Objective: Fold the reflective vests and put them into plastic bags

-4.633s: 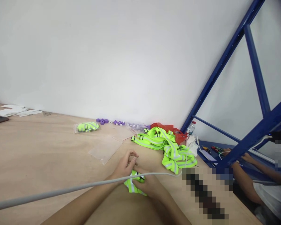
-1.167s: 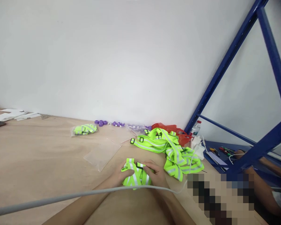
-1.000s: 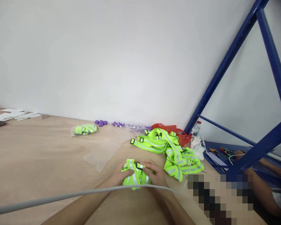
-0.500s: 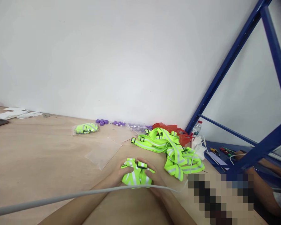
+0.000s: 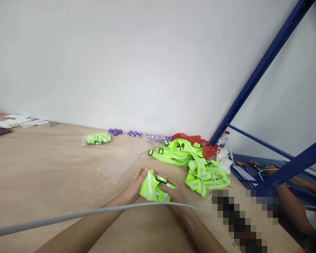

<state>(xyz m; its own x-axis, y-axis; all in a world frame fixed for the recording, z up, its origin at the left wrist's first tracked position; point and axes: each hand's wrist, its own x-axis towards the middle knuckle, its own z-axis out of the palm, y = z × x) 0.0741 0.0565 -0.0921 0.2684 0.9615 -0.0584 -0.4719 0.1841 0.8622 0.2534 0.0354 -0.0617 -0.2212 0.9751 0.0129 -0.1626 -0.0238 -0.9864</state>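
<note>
Between my hands is a folded bundle of neon-yellow reflective strap (image 5: pixel 150 188) with silver stripes and a black buckle on its right part. My left hand (image 5: pixel 136 182) is closed on the bundle's left edge, thumb near the top. My right hand (image 5: pixel 172 191) grips the other side, with its thumb across the front and fingers behind. Ahead to the left lies a flat clear plastic bag (image 5: pixel 118 165). Beyond it sits a packed bag of the same strap (image 5: pixel 98 138). A loose heap of reflective straps (image 5: pixel 197 165) with black buckles lies to the right.
A white cable (image 5: pixel 94 212) crosses in front of my forearms. Purple pieces (image 5: pixel 116 132) and a red plastic bag (image 5: pixel 191 138) lie by the wall. A water bottle (image 5: pixel 223 140) stands near the blue metal frame (image 5: pixel 252 80). Another person's arm (image 5: pixel 292 203) is at the right.
My left hand has shifted its hold up to the bundle's upper left edge, and the right thumb now lies over the front. The bundle is turned slightly, and the view has shifted a little.
</note>
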